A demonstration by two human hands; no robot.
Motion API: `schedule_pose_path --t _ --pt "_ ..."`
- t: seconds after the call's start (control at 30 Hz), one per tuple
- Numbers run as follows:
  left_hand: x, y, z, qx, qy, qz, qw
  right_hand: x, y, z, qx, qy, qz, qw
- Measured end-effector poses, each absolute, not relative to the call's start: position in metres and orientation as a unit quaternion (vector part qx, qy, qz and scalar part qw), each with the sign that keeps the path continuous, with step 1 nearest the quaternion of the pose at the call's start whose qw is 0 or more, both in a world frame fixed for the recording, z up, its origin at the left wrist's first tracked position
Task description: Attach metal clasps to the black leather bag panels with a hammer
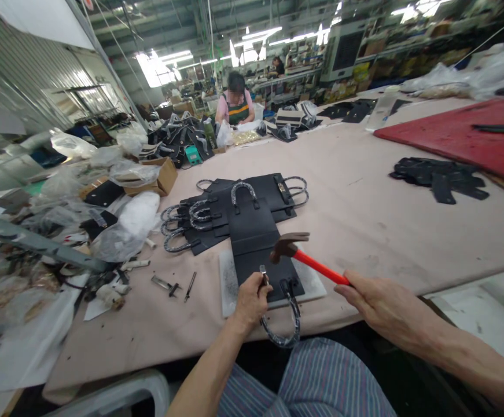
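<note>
My right hand (373, 298) is closed round the red handle of a claw hammer (316, 265); its brown head hangs over the black bag panel (254, 231). My left hand (252, 298) pinches a short metal punch (263, 271) upright, its shiny end up, over the same panel. What its lower end touches is hidden by my fingers. The panel lies unfolded, partly on a pale slab (229, 284). One wrapped handle (298, 321) of the panel loops over the table's front edge, the other (243, 188) points away from me.
More black panels with wrapped handles (199, 214) lie stacked behind. Small metal tools (165, 285) rest at left, near plastic bags (134, 226) and a cardboard box (165, 176). Black pieces (440, 176) and a red board (464, 130) are at right. A person (236, 104) sits across the table.
</note>
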State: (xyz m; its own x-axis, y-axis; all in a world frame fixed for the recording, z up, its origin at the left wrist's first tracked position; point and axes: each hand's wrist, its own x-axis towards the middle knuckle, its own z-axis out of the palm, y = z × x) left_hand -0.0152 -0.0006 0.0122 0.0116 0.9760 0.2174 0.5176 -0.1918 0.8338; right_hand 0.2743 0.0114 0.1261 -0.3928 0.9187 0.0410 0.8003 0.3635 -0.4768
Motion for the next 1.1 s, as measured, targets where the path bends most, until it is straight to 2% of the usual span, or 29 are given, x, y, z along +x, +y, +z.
schedule_pose_path --t 0.13,0.2,0.33,0.4,0.47,0.57,0.67,0.83,1.0,1.1 --pt "-0.016 -0.001 0.018 0.649 0.574 0.404 0.294 0.299 0.031 0.085 -0.587 -0.73 0.314 0.154" --pt "-0.016 -0.003 0.02 0.647 0.574 0.402 0.3 0.308 0.037 0.055 -0.637 -0.686 0.327 0.131" --pt "-0.017 -0.005 0.022 0.646 0.564 0.407 0.315 0.305 0.04 0.013 -0.661 -0.727 0.127 0.135" --pt "-0.017 -0.004 0.022 0.644 0.564 0.407 0.317 0.287 0.039 0.008 -0.602 -0.775 0.075 0.175" --pt "-0.017 -0.002 0.022 0.642 0.571 0.406 0.312 0.261 0.038 0.01 -0.514 -0.827 0.106 0.204" --pt "-0.017 0.001 0.022 0.643 0.579 0.399 0.303 0.226 0.038 0.011 -0.417 -0.871 0.167 0.2" --pt "-0.019 -0.002 0.018 0.659 0.573 0.402 0.275 0.213 0.036 0.003 -0.414 -0.868 0.195 0.193" --pt "-0.022 -0.016 0.006 0.742 0.474 0.424 0.213 0.218 0.035 -0.004 -0.423 -0.857 0.214 0.203" --pt "-0.019 -0.017 0.003 0.603 0.602 0.479 0.213 0.218 0.035 -0.004 -0.426 -0.853 0.209 0.219" --pt "-0.019 -0.016 0.003 0.655 0.544 0.471 0.233 0.218 0.035 -0.007 -0.427 -0.851 0.212 0.221"
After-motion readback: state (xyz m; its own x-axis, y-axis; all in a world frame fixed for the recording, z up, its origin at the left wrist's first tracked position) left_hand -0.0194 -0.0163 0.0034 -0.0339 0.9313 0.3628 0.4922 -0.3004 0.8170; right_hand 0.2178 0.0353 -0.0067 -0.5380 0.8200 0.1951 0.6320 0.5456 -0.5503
